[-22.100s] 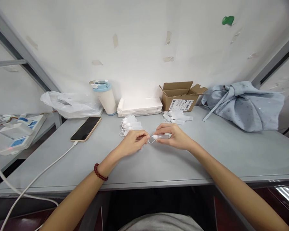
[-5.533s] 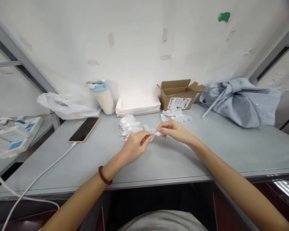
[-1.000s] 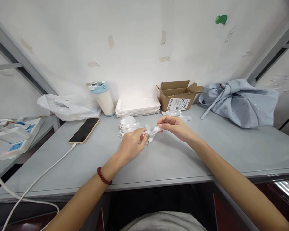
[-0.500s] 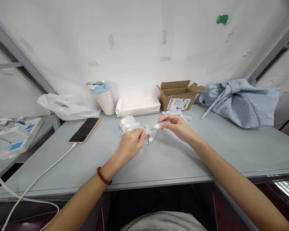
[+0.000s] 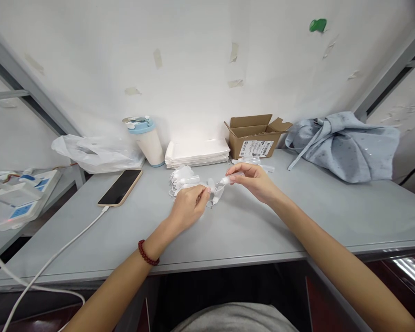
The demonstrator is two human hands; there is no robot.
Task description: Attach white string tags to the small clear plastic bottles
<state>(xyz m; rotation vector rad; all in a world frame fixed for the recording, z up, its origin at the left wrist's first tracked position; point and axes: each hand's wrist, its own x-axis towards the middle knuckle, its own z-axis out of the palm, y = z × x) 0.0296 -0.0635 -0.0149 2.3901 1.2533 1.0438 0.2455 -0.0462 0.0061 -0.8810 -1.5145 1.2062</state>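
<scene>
We saw the left hand (image 5: 188,206) curled up, with its fingertips pinching a thin white loop (image 5: 212,199) just above the grey table (image 5: 249,226). The right hand (image 5: 251,180) was partly curled too, and its thumb and first fingers pinched a small clear tube (image 5: 228,179) that the loop seemed to hang from. Both hands were close together near the middle of the table. A heap of the same little white pieces (image 5: 184,179) lay just behind the left hand. Farther back stood a cup with a blue lid (image 5: 148,140), a flat stack of white sheets (image 5: 197,152) and an open cardboard box (image 5: 256,136), all by the white wall (image 5: 200,60). A phone (image 5: 120,186) lay to the left and a blue cloth bundle (image 5: 346,145) to the right. The tube and loop were so small and pale that we could not tell how they joined.
</scene>
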